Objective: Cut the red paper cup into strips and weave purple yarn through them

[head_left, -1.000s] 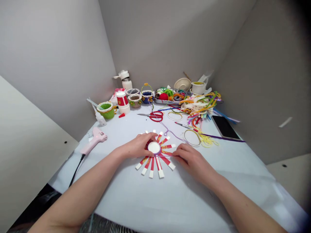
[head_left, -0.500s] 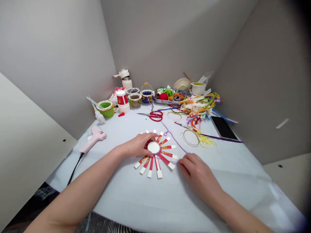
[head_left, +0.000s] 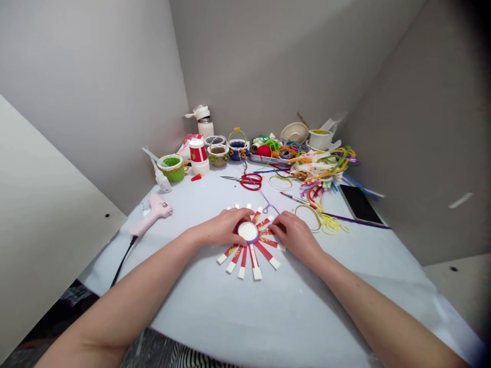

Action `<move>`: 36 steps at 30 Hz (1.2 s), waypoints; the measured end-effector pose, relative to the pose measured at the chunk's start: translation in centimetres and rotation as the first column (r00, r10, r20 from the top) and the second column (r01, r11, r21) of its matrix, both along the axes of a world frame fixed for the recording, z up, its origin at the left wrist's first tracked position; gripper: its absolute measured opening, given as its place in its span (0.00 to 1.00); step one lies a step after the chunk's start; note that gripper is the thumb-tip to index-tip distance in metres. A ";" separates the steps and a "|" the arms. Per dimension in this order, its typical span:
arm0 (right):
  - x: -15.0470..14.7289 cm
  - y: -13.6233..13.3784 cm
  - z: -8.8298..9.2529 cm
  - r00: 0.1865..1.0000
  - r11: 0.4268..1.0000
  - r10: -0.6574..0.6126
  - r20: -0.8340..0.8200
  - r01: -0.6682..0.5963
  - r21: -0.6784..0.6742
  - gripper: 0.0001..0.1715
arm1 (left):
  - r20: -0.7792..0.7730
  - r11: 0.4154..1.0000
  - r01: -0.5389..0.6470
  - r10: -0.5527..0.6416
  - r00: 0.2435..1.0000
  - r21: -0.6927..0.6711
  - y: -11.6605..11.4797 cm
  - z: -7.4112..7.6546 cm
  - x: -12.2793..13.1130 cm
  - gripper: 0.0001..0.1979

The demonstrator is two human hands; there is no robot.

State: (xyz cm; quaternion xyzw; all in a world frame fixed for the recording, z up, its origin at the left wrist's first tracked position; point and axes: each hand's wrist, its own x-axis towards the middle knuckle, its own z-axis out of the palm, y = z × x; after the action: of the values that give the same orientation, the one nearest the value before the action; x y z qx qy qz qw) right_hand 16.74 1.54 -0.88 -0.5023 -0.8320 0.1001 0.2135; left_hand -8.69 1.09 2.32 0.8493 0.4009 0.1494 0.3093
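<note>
Around the middle of the counter (head_left: 215, 312), a paper cup slit into red-and-white strips (head_left: 248, 232) lies splayed flat, its white base up. The left hand (head_left: 226, 226) has its grip clamped on that base; the right hand (head_left: 297, 234), above the strips on the other side, has its grip together on purple yarn (head_left: 268, 205). This yarn trails from the far edge across the handles of the red scissors (head_left: 251, 181), making a small loop just beyond the strips. A hoop (head_left: 318, 220) lies close behind the right hand, partly hidden by it, with a pen (head_left: 297, 199) beside it. A pink glue gun (head_left: 151, 214) rests by the left edge, its cord running over the side. Toward the far-left corner stand a glue bottle (head_left: 163, 182) and a green basket (head_left: 174, 171); a tray of yarn (head_left: 268, 159) sits along the far edge, a dark-screened phone (head_left: 359, 204) near the right edge. Yellow marks on the strips and the upright red-and-white cup (head_left: 198, 153) are too small to read.
</note>
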 end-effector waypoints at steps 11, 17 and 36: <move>0.0 -0.2 0.1 0.995 0.998 -0.011 -0.096 0.006 -0.059 0.07 | -0.004 0.986 -0.102 0.104 0.995 0.135 -1.4 -0.3 1.4 0.32; 0.1 -0.3 0.3 0.994 0.998 -0.007 -0.108 0.001 -0.061 0.07 | -0.034 0.978 -0.174 0.179 0.983 0.115 -1.8 -0.4 2.3 0.33; 2.7 -6.7 1.0 0.932 0.933 0.355 -0.069 -0.349 0.089 0.12 | -0.036 0.994 0.067 -0.070 0.997 -0.091 0.4 0.8 -1.2 0.35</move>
State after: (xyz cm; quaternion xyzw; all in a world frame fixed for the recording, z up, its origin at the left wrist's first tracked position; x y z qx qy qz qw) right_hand 19.43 -5.21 0.17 -0.3319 -0.9019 0.1264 0.2458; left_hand -9.94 1.52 3.10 0.8505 0.3838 0.1041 0.3442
